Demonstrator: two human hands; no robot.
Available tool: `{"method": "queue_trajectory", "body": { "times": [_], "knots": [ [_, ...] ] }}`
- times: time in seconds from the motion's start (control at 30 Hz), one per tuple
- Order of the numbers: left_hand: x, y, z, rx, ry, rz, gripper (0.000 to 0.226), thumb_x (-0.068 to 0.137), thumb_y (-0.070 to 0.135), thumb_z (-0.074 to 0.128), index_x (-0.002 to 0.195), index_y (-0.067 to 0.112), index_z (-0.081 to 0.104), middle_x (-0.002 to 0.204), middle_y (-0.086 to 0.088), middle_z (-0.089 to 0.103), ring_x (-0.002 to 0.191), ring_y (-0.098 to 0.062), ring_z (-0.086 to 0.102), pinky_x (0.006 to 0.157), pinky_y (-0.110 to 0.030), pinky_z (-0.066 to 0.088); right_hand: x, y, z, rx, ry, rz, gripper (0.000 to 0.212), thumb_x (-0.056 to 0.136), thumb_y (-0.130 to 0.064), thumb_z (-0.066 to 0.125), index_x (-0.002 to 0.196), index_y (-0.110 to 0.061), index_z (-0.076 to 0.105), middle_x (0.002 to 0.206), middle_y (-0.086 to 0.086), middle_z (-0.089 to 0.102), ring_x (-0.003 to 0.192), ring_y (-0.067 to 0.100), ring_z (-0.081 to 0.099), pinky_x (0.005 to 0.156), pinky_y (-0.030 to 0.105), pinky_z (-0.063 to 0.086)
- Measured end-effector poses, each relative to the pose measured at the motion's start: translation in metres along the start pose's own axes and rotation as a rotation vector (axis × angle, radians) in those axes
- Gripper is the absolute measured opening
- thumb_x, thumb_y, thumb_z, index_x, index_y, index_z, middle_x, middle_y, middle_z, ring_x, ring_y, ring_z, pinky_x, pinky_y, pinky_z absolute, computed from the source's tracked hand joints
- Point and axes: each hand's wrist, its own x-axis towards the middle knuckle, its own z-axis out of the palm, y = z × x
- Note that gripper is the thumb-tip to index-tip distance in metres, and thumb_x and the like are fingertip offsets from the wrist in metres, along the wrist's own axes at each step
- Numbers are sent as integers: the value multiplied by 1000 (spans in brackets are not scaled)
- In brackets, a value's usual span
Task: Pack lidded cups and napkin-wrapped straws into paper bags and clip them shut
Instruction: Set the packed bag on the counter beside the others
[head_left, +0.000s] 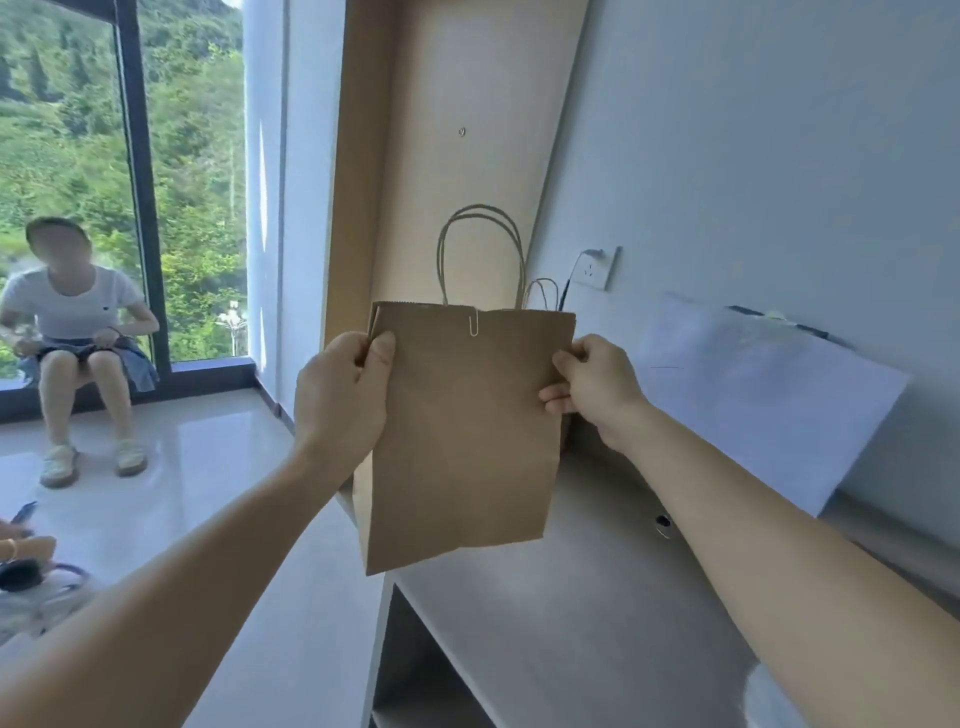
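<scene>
Room: pale wall at right, tan wood panel (457, 130) at far centre, tall window (67, 156) at far left with a green hillside outside.
Desk (597, 597): white top, right and near; open shelf space under its left end; small round hole (663, 525) in the top.
Paper bag (462, 426): brown, held upright in the air at centre, over the left end of the desk; mouth pressed flat; twine handles (480, 249) standing up from the top; contents hidden.
Paper clip (474, 323): silver, slid over the bag's top edge, near its middle.
Left hand (340, 387): grips the bag's left edge near the top; thumb flat on the near face, fingers curled behind.
Right hand (592, 387): pinches the bag's right edge; thumb and curled fingers closed on the paper.
Second bag (543, 291): only smaller handles visible, just behind the held bag's top right corner.
Socket (597, 267): white, on the wall right of the handles, dark cable plugged in.
White sheet (763, 395): large, leaning on the wall, right of the right hand.
Seated person (78, 332): far left, before the window, white top, hands at lap.
Floor (182, 493): glossy pale tiles, left.
</scene>
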Motion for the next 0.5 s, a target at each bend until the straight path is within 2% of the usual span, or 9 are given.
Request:
{"method": "queue_trajectory", "body": {
  "times": [0.07, 0.13, 0.27, 0.37, 0.43, 0.5],
  "knots": [
    [15, -30, -3, 49, -30, -23, 42, 101, 38, 46, 75, 8, 58, 65, -4, 56, 63, -20, 51, 56, -34, 37, 23, 7, 34, -40, -37, 40, 29, 103, -16, 46, 131, -6, 47, 106, 8, 62, 66, 20, 70, 70, 42, 62],
    [27, -56, -5, 84, -55, -44, 44, 101, 39, 46, 75, 6, 58, 64, -6, 55, 63, -24, 51, 56, -35, 37, 43, 13, 61, -75, -65, 74, 30, 104, -16, 44, 132, -7, 47, 113, 12, 61, 69, 21, 70, 71, 43, 62],
    [44, -92, -4, 133, -90, -35, 41, 99, 40, 49, 81, 7, 64, 63, -5, 59, 66, -22, 57, 62, -39, 46, 74, 18, 100, -116, -62, 94, 21, 103, -13, 44, 121, -6, 50, 103, 15, 64, 69, 21, 70, 72, 43, 62],
    [47, -110, -1, 137, -78, 49, 37, 97, 36, 54, 76, 7, 62, 58, -3, 55, 60, -23, 54, 60, -42, 46, 90, 19, 117, -131, -45, 80, 10, 102, -9, 44, 107, -8, 53, 95, 13, 65, 66, 19, 70, 70, 41, 62],
    [48, -117, 3, 118, -87, 93, 33, 96, 32, 58, 74, 7, 60, 60, -3, 56, 59, -24, 54, 58, -42, 46, 99, 18, 121, -141, -14, 46, 13, 99, -5, 44, 98, -14, 53, 90, 10, 67, 62, 16, 71, 67, 38, 62],
    [49, -123, 9, 106, -115, 121, 30, 95, 29, 61, 75, 7, 62, 62, -3, 58, 60, -25, 55, 58, -41, 46, 108, 17, 119, -166, 29, 12, 20, 95, 0, 45, 93, -17, 54, 82, 8, 70, 63, 15, 72, 68, 42, 62]
  ]
}}
